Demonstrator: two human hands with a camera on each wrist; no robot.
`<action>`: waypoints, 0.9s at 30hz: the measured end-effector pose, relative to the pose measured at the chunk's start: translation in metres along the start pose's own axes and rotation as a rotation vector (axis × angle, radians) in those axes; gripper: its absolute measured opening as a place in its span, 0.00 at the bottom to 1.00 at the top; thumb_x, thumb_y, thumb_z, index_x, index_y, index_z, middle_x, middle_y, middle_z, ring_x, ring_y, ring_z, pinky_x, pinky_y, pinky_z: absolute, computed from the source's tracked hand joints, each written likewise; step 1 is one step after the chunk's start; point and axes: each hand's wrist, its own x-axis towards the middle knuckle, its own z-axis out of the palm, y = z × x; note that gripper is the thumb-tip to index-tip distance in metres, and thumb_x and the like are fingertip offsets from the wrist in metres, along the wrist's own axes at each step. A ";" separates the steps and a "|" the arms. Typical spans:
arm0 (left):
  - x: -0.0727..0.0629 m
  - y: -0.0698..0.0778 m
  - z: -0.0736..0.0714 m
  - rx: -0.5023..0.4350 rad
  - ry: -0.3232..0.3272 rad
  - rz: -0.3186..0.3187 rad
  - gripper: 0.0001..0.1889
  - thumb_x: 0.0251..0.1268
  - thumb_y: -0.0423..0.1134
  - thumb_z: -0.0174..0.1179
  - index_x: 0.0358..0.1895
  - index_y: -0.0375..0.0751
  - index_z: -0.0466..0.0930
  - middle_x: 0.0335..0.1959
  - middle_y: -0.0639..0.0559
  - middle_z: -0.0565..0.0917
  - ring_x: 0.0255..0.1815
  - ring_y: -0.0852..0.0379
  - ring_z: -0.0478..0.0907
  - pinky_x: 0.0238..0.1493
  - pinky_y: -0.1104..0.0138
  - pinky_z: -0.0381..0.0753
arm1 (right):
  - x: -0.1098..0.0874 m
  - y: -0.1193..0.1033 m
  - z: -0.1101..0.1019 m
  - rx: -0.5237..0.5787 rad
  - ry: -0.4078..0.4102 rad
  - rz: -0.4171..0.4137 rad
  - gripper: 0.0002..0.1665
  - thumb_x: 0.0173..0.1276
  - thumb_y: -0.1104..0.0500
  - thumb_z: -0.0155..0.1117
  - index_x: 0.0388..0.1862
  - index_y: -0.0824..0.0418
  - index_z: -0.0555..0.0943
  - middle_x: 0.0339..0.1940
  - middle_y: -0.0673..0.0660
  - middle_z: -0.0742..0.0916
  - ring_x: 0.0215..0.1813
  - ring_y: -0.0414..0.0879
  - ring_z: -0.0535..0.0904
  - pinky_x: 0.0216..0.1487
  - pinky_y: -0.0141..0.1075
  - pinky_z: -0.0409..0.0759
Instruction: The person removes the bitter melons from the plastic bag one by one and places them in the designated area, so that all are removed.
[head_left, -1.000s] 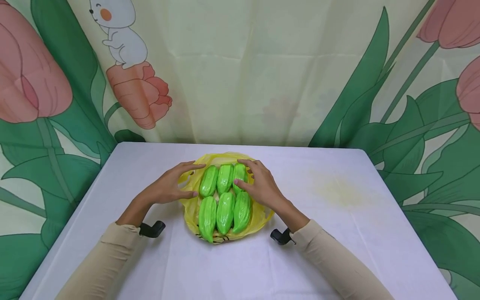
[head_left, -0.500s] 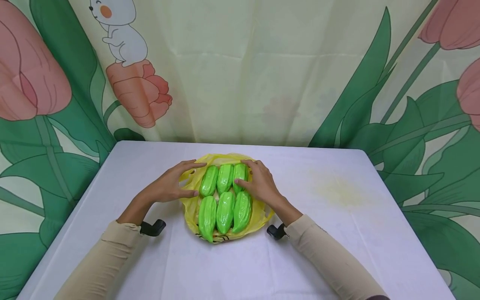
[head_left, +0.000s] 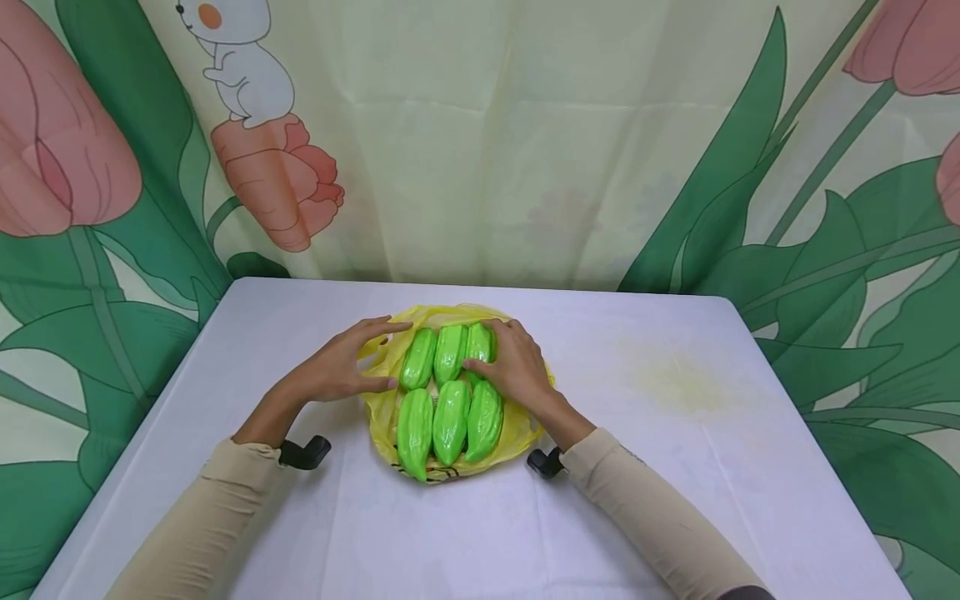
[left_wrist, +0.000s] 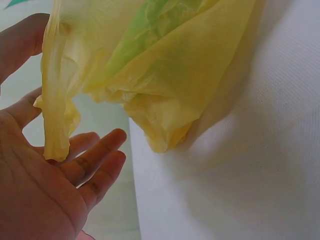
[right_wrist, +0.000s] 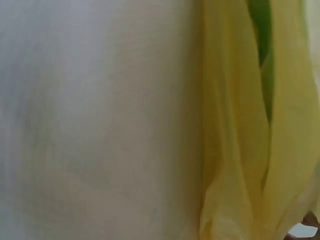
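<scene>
Several glossy green elongated vegetables (head_left: pixel 452 423), ridged and tapered, lie in two rows on a spread yellow plastic bag (head_left: pixel 519 425). My left hand (head_left: pixel 330 367) is at the bag's left rim, fingers and thumb spread apart. In the left wrist view, a yellow strip of the bag (left_wrist: pixel 55 120) hangs by the palm, between the thumb and the loosely bent fingers. My right hand (head_left: pixel 517 362) arches over the upper right vegetable (head_left: pixel 478 343), with the thumb over its near part and the fingers toward the far rim. What its palm touches is hidden. The right wrist view mostly shows yellow folds (right_wrist: pixel 230 125).
A white cloth covers the table (head_left: pixel 420 550), with a faint yellowish stain (head_left: pixel 682 383) right of the bag. Behind it hangs a printed curtain (head_left: pixel 480 150). A small black device (head_left: pixel 306 454) sits at the left wrist, another (head_left: pixel 545 462) at the right.
My right hand has moved slightly inward and its thumb has come closer to the upper right vegetable. The bag's right rim shows more beside the wrist. My left hand has hardly moved.
</scene>
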 end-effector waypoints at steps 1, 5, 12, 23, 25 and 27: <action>0.000 0.000 0.000 0.002 0.001 0.005 0.44 0.64 0.45 0.76 0.82 0.50 0.66 0.85 0.37 0.60 0.86 0.32 0.54 0.78 0.27 0.57 | 0.000 0.000 0.001 -0.010 0.001 0.004 0.47 0.64 0.44 0.82 0.76 0.61 0.75 0.66 0.65 0.82 0.66 0.60 0.79 0.67 0.55 0.79; 0.001 0.000 0.000 0.015 0.003 0.012 0.44 0.64 0.45 0.76 0.82 0.49 0.66 0.85 0.36 0.60 0.86 0.31 0.53 0.78 0.27 0.57 | 0.001 -0.001 0.003 -0.039 0.017 0.014 0.48 0.62 0.43 0.83 0.76 0.60 0.75 0.65 0.66 0.80 0.64 0.62 0.78 0.64 0.54 0.79; 0.000 0.002 -0.002 0.010 -0.004 -0.020 0.44 0.65 0.46 0.75 0.83 0.51 0.65 0.85 0.35 0.58 0.86 0.31 0.53 0.78 0.27 0.58 | 0.002 -0.003 0.004 -0.050 0.053 -0.004 0.47 0.60 0.45 0.85 0.74 0.61 0.78 0.59 0.64 0.79 0.59 0.59 0.74 0.58 0.49 0.78; 0.002 0.002 -0.002 0.006 -0.003 -0.025 0.44 0.64 0.44 0.75 0.83 0.51 0.65 0.86 0.36 0.58 0.87 0.31 0.52 0.79 0.27 0.57 | 0.004 -0.002 0.004 0.000 0.006 -0.019 0.49 0.62 0.48 0.84 0.77 0.63 0.74 0.63 0.66 0.83 0.63 0.60 0.79 0.64 0.53 0.79; 0.002 0.002 -0.002 0.009 -0.003 -0.020 0.44 0.64 0.45 0.75 0.83 0.51 0.65 0.86 0.36 0.58 0.87 0.31 0.52 0.79 0.27 0.57 | 0.004 -0.001 0.005 0.011 -0.005 -0.017 0.48 0.63 0.48 0.83 0.77 0.63 0.73 0.63 0.65 0.84 0.65 0.60 0.80 0.66 0.54 0.79; 0.002 0.002 -0.001 0.009 -0.003 -0.019 0.44 0.64 0.45 0.76 0.83 0.51 0.65 0.85 0.36 0.59 0.87 0.32 0.52 0.79 0.27 0.58 | 0.004 0.000 0.004 0.022 -0.016 -0.015 0.48 0.63 0.49 0.83 0.77 0.62 0.72 0.64 0.64 0.86 0.66 0.60 0.81 0.66 0.55 0.80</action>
